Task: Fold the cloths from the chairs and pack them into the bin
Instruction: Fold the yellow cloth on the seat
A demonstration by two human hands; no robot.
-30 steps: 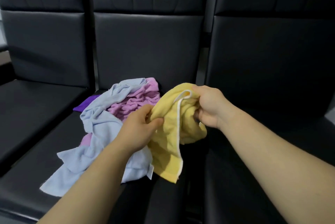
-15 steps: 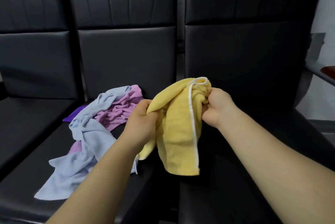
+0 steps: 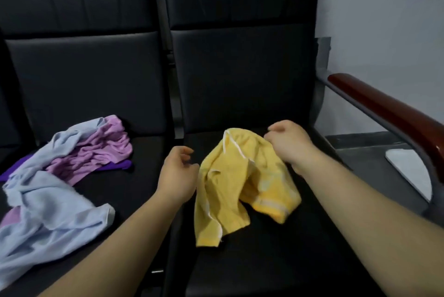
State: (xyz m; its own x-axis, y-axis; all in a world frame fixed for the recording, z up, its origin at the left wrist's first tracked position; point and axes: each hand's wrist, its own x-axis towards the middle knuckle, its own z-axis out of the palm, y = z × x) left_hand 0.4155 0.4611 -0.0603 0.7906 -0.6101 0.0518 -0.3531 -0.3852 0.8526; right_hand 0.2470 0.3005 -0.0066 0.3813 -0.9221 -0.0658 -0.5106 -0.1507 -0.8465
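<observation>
Yellow cloth [image 3: 240,181]: crumpled, unfolded, on right seat [image 3: 264,260]. Left hand [image 3: 177,174]: loosely curled, empty, just beside it. Right hand [image 3: 288,142]: curled at far edge; grip unclear, blurred. Heap [image 3: 60,176], left seat [image 3: 134,188]: unfolded. Bin unseen; folding, packing outstanding.

Reddish-brown wooden armrest [image 3: 384,108] against grey wall [image 3: 384,12], white slab [image 3: 408,171] below
</observation>
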